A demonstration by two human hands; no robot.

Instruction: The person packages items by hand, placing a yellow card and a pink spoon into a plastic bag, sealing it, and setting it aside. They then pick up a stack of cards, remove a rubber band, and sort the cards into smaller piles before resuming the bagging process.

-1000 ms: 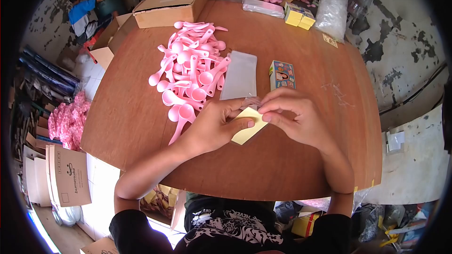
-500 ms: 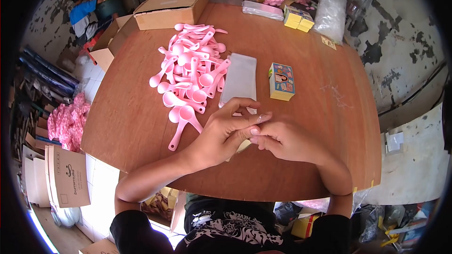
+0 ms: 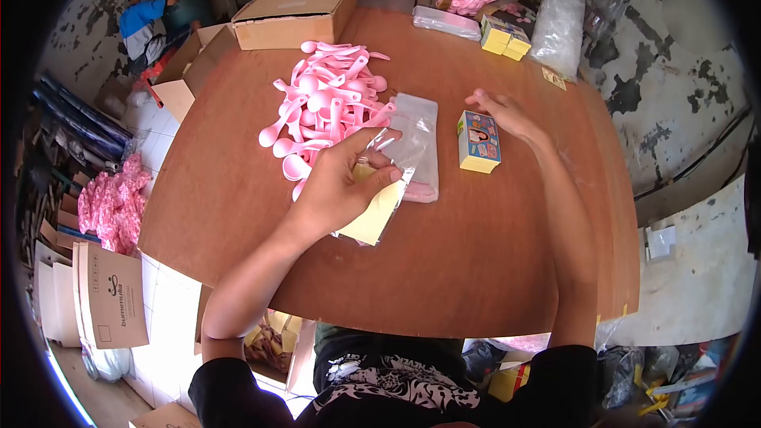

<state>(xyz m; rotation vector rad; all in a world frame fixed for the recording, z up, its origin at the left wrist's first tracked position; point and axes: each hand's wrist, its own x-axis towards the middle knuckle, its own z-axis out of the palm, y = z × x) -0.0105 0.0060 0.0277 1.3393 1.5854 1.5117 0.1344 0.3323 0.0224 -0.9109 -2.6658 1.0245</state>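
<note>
My left hand [image 3: 342,186] grips a clear plastic bag [image 3: 406,165] with a pale yellow card [image 3: 376,214] inside, thumb across the front. Beneath and behind it lies a stack of clear plastic bags [image 3: 426,135]. Left of that, a heap of pink measuring spoons [image 3: 321,103] spreads over the table, partly hidden by my left hand. My right hand [image 3: 507,114] is at the far edge of a stack of printed cards [image 3: 479,141] with yellow sides. Its fingers are stretched out to the left, with nothing visible in them.
On the wooden table [image 3: 476,269], a cardboard box [image 3: 297,12] stands at the back left. Another bundle of bags [image 3: 446,22], more yellow card stacks [image 3: 505,38] and a large plastic roll [image 3: 558,36] line the back. A person in blue [image 3: 143,20] is at the far left.
My hands have parted. The left moved up with the bag and card, now plainly visible; the right moved up and right from beside the left hand to the card stack.
</note>
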